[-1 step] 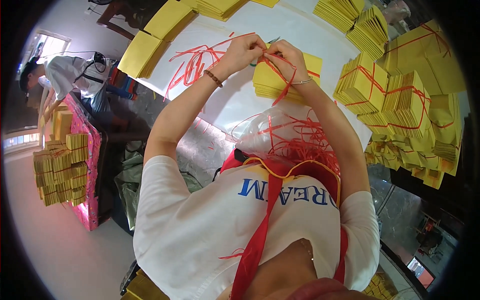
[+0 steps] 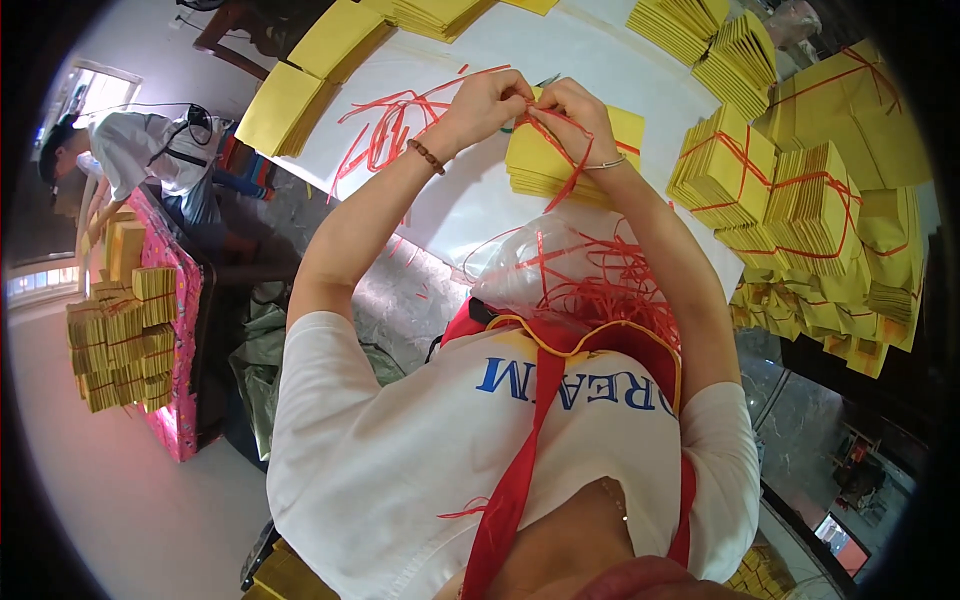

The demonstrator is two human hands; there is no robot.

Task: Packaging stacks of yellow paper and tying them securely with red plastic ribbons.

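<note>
My left hand (image 2: 488,104) and my right hand (image 2: 572,108) meet above a stack of yellow paper (image 2: 545,160) on the white table. Both pinch a red plastic ribbon (image 2: 575,178) between their fingertips, and its loose end hangs over my right hand and down the stack's near side. The exact crossing of the ribbon is hidden by my fingers. Beside my left forearm lies a loose heap of cut red ribbon strips (image 2: 392,130). Part of a green-handled tool (image 2: 508,127) shows behind the hands; its kind is mostly hidden.
Yellow stacks tied with red ribbon (image 2: 728,165) stand at the right; untied yellow stacks (image 2: 290,105) line the far left edge. A clear bag of red ribbons (image 2: 590,270) sits against my lap. At left, another person (image 2: 165,150) bends over a pink-covered table (image 2: 183,340) with more bundles.
</note>
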